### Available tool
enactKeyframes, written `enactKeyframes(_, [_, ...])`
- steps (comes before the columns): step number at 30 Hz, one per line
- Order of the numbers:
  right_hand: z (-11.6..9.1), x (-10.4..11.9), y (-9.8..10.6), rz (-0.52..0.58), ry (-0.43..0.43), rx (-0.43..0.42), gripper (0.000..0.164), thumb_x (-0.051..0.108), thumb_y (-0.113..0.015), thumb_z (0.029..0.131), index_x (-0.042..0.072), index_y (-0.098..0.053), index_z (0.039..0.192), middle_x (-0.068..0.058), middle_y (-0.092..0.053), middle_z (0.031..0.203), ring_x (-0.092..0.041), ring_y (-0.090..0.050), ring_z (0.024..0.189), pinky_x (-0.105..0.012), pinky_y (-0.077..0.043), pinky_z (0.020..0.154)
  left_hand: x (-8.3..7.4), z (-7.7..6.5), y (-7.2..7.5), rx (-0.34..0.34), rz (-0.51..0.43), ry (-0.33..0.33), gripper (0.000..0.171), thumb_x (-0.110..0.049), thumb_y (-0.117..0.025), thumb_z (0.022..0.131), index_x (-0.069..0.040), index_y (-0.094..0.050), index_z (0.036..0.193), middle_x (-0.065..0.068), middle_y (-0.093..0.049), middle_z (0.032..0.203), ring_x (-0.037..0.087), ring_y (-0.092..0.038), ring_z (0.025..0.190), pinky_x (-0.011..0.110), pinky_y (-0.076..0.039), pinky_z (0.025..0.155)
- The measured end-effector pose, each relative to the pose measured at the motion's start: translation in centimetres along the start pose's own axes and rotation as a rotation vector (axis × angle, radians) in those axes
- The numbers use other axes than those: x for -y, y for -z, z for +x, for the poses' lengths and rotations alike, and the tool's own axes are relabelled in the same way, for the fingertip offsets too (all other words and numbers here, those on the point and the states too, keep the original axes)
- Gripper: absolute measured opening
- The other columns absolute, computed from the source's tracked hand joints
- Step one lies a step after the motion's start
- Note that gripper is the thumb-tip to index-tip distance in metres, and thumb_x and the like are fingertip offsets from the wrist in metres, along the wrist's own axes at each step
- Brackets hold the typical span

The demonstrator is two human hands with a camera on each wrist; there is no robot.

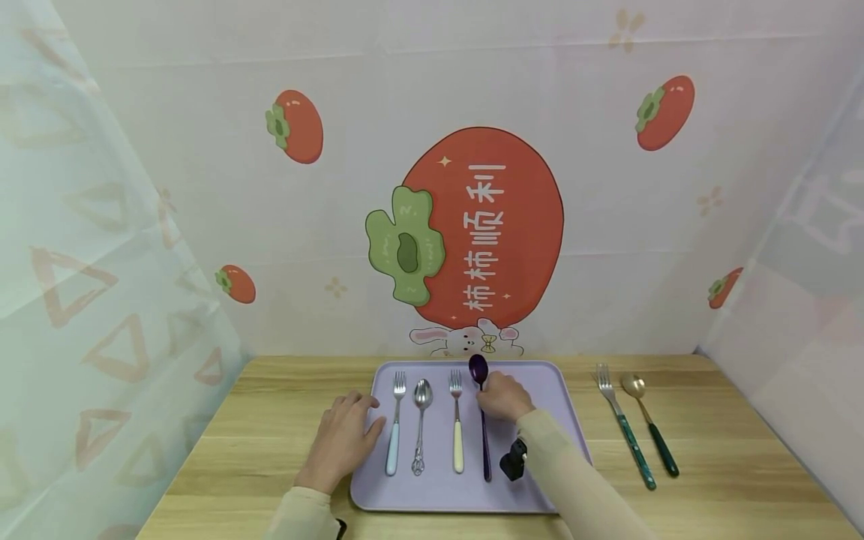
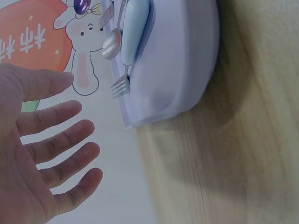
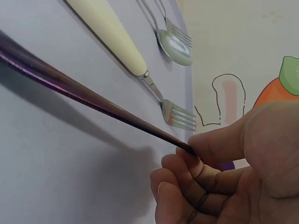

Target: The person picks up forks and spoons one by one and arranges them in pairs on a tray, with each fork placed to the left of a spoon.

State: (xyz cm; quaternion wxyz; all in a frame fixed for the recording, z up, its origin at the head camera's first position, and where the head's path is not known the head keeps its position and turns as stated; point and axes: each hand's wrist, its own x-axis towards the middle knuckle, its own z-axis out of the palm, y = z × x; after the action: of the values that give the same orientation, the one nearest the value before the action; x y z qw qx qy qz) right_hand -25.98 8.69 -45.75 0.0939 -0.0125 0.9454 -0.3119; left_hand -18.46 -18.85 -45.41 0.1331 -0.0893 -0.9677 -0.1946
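You had the dark purple spoon point(image 1: 485, 450) in the lower centre of the head view, over the tray point(image 1: 550, 397); whether its handle end touched the surface could not be told. Your right hand point(image 1: 506, 396) pinched its thin neck between thumb and fingers, just below the bowl. Your left hand point(image 1: 344, 433) held nothing, its fingers apart, at the tray's left edge in the lower middle of that view. By judgement, the spoon was light, stiff metal, unlikely to break, but its polished finish looked slippery and its slim neck could roll under fingertips; a hold nearer mid-handle would probably have balanced it better. Count: three forks, being one blue-handled fork point(image 1: 394, 446), one cream-handled fork point(image 1: 458, 446) and one green-handled fork point(image 1: 631, 442); three spoons, being the purple one, one silver spoon point(image 1: 422, 394) and one gold spoon point(image 1: 663, 448) with a dark green handle; one tray. Both green-handled pieces lay on the wooden table point(image 1: 297, 390) at the lower right of the frame, outside the tray.
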Motion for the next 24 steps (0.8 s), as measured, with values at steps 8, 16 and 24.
enactKeyframes(8, [0.17, -0.22, -0.27, -0.017, -0.012, 0.004, 0.020, 0.011, -0.061, 0.089, 0.006, -0.056, 0.071, -0.005, -0.046, 0.063, -0.022, -0.050, 0.058, -0.031, -0.035, 0.052, -0.03, 0.08, -0.01, -0.010, 0.002, -0.008, 0.024, -0.021, -0.077, 0.089, -0.005, -0.072, 0.107, 0.014, -0.067, 0.111, 0.038, -0.061, 0.107, 0.057, -0.051, 0.085])
enactKeyframes(16, [0.46, -0.34, -0.54, -0.022, -0.033, 0.004, 0.015, 0.011, -0.062, 0.089, 0.003, -0.059, 0.076, -0.007, -0.050, 0.064, -0.023, -0.052, 0.060, -0.032, -0.036, 0.054, 0.09, 0.12, -0.19, -0.006, 0.007, -0.006, 0.024, -0.022, -0.077, 0.090, -0.006, -0.072, 0.107, 0.013, -0.067, 0.113, 0.037, -0.061, 0.107, 0.056, -0.051, 0.085])
enactKeyframes(24, [0.68, -0.86, -0.84, -0.043, -0.050, -0.006, 0.014, 0.013, -0.064, 0.090, 0.001, -0.062, 0.084, -0.009, -0.056, 0.068, -0.023, -0.054, 0.060, -0.033, -0.039, 0.053, -0.02, 0.03, -0.18, -0.002, 0.008, -0.005, 0.023, -0.021, -0.077, 0.090, -0.007, -0.072, 0.106, 0.013, -0.067, 0.113, 0.038, -0.061, 0.108, 0.056, -0.050, 0.085])
